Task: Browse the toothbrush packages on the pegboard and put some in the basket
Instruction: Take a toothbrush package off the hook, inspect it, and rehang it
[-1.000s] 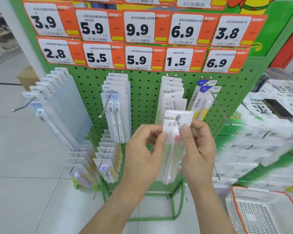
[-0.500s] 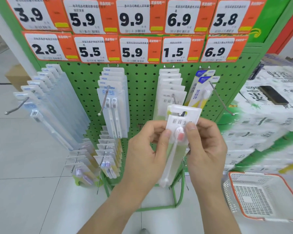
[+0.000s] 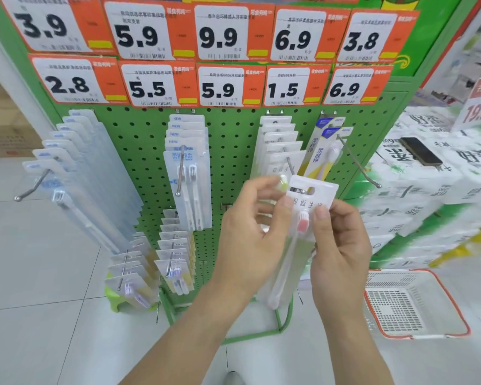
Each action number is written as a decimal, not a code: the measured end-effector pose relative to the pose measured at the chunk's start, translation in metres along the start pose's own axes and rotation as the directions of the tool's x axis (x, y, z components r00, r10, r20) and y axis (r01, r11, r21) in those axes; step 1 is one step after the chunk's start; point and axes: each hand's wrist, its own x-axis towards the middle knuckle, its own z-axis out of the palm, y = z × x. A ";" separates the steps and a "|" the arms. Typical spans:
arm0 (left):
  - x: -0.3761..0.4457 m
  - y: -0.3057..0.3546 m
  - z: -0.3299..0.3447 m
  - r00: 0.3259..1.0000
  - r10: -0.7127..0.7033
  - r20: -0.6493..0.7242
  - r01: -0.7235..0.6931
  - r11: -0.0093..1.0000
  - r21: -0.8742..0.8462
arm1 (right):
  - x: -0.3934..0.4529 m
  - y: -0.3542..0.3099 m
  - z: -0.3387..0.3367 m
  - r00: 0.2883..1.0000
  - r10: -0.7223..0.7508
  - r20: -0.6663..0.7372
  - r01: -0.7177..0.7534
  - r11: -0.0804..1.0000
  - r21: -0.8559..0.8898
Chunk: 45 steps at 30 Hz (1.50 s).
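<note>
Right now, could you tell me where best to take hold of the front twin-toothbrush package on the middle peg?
Pinch the twin-toothbrush package by its flat side edges below the peg, coming from the front. It hangs upright and faces outward, and the peg runs through its top hole, so it probably slides off forward.

I see the toothbrush package [image 3: 303,232] at centre frame, a slim clear blister with a white header card and a pink-bristled brush inside, hanging upright with its top tipped slightly right, pinched between my left hand [image 3: 250,240] and right hand [image 3: 342,245]. Behind it the green pegboard [image 3: 233,151] fills the upper half of the frame, its hooks carrying rows of similar packages. The white basket [image 3: 417,304] with an orange rim sits on the floor at lower right.
</note>
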 end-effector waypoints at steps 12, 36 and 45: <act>0.027 0.008 -0.006 0.960 -0.058 0.275 0.106 0.981 -0.161 | 0.004 0.007 -0.002 0.999 0.038 -0.011 -0.037 0.997 0.066; 0.009 0.001 -0.006 0.992 0.025 0.122 -0.026 1.000 0.010 | -0.016 0.024 -0.026 0.986 0.145 0.080 -0.158 0.971 0.181; -0.060 -0.042 -0.035 0.964 -0.230 0.131 0.228 0.973 0.029 | -0.040 0.039 -0.017 0.947 0.278 0.158 -0.268 0.960 -0.085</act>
